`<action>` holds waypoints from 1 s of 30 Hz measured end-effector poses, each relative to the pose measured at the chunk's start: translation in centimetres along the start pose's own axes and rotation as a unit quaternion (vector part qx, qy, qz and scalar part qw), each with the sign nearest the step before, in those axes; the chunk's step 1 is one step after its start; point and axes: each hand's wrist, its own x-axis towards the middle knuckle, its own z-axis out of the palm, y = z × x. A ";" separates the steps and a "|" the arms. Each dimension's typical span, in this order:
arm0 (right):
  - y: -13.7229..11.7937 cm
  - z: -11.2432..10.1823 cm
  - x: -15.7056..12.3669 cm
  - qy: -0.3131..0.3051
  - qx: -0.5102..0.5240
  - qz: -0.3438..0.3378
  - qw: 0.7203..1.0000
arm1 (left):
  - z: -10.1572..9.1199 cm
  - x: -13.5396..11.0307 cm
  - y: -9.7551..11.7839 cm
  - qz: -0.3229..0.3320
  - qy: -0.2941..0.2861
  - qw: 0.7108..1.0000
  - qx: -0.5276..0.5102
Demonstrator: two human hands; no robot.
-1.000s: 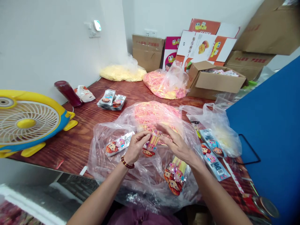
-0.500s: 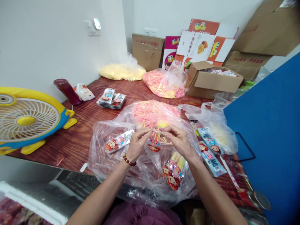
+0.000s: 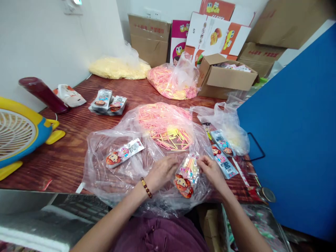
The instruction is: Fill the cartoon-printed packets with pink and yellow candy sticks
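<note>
Small clear packets of pink and yellow sticks point(image 3: 187, 178), printed with a red-haired cartoon girl, lie overlapped on a crumpled clear plastic bag point(image 3: 102, 182). At their upper right edge, the thumb and fingers of my right hand point(image 3: 212, 172) pinch a packet. My left hand point(image 3: 161, 172), with a beaded bracelet at the wrist, hovers at their left side; its fingers are loosely stretched and hold nothing I can see. Beyond both hands, a heap of loose pink and yellow sticks point(image 3: 164, 120) spills from the bag's mouth. A flat printed pouch point(image 3: 124, 153) rests on the plastic to the left.
Printed pouches point(image 3: 223, 159) and a knotted clear bag point(image 3: 233, 134) lie at right, beside a blue panel point(image 3: 294, 140). Stacked pouches point(image 3: 107, 102), a dark red bottle point(image 3: 43, 95) and a yellow fan point(image 3: 21, 129) are left. Behind stand filled bags point(image 3: 172, 82) and an open carton point(image 3: 228, 78).
Both hands have come down and nearer to me from above the loose sticks, bringing a packet onto the others. My left hand has moved off it. The view has shifted.
</note>
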 end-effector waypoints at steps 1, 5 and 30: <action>0.6 -0.4 0.0 0.002 -0.058 -0.018 0.998 | 0.7 -0.1 0.5 0.012 -0.027 0.999 0.027; 1.4 -1.7 0.2 -0.040 -0.199 -0.043 0.978 | 3.2 -0.4 2.2 0.025 -0.088 0.989 0.113; -7.0 11.2 8.8 -0.114 -0.486 -0.181 0.847 | -9.5 -5.2 -7.2 -0.140 0.063 0.949 0.275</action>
